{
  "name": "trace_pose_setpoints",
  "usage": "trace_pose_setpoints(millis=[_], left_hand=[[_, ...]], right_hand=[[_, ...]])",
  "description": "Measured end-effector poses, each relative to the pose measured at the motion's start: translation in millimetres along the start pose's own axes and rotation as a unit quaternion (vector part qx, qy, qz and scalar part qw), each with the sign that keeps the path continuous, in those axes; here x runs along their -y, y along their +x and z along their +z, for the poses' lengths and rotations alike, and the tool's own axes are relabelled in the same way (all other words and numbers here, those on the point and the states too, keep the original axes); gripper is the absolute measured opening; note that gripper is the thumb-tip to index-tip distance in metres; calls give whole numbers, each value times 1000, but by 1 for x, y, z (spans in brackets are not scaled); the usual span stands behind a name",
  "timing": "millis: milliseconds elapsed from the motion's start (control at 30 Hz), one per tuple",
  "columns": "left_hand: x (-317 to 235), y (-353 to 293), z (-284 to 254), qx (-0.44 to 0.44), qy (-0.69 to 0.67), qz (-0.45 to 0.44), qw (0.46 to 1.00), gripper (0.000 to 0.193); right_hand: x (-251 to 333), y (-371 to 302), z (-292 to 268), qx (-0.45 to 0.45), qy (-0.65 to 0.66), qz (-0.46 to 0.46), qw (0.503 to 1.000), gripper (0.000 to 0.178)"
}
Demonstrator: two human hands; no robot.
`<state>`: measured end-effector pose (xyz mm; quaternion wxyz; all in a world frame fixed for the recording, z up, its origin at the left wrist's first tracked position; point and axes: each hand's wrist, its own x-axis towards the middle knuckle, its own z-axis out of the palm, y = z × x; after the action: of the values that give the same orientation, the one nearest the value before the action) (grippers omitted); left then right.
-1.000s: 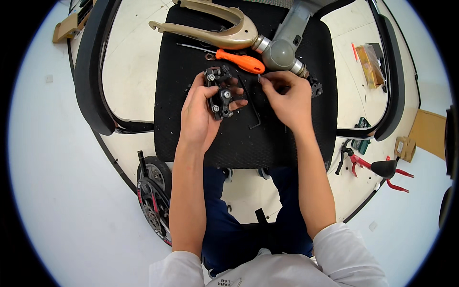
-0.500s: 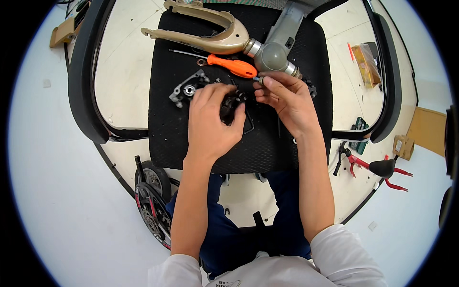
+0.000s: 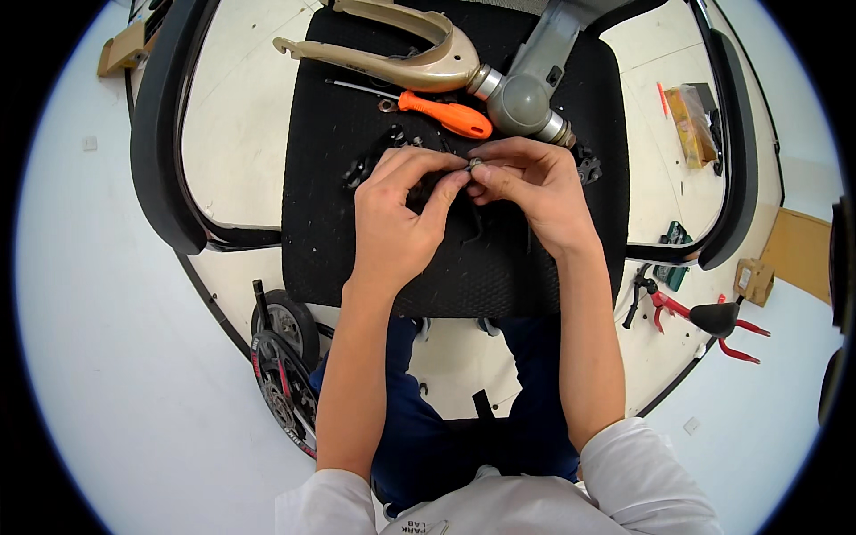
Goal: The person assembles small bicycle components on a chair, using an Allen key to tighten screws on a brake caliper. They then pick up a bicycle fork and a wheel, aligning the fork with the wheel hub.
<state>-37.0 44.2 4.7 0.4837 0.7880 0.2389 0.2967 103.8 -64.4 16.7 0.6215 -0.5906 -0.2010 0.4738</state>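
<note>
Both my hands meet above a black mesh chair seat (image 3: 428,290). The thumb and fingers of my right hand (image 3: 544,192) pinch a small metal bolt (image 3: 474,164). My left hand (image 3: 399,209) closes its thumb and fingertips on the bolt's other side, so little of it shows. Beside the left fingers lies a dark metal bracket-like part (image 3: 358,171), partly covered by the hand. Below the fingertips a thin black hex key (image 3: 475,230) rests on the seat. Just beyond them is an orange-handled screwdriver (image 3: 450,114), with a small brownish nut (image 3: 386,105) beside its shaft.
A beige bicycle fork (image 3: 392,67) joined to a grey frame tube (image 3: 541,58) lies across the far seat. Black armrests (image 3: 160,134) flank it. On the floor are a small wheel (image 3: 290,334), a red frame piece with a black saddle (image 3: 713,316) and a cardboard box (image 3: 754,281).
My left hand has come off the dark parts and joined the right at the bolt. The right hand has drawn slightly nearer me. The bracket beside my left hand now shows its dark side.
</note>
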Motion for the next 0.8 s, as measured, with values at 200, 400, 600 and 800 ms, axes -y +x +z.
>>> trace_pose_setpoints(millis=[200, 400, 600, 800], left_hand=[[0, 2, -14, -2, 47, -4, 999, 9], [-16, -16, -9, 79, 31, -42, 996, 10], [-12, -11, 8, 18, 52, -23, 998, 16], [-8, -11, -12, 8, 174, -31, 984, 35]], right_hand=[[3, -2, -1, -28, -56, -6, 998, 19], [4, -6, -10, -67, -267, -45, 960, 18], [9, -14, -4, 13, -151, 17, 988, 17], [7, -9, -25, -141, -228, -17, 963, 16]])
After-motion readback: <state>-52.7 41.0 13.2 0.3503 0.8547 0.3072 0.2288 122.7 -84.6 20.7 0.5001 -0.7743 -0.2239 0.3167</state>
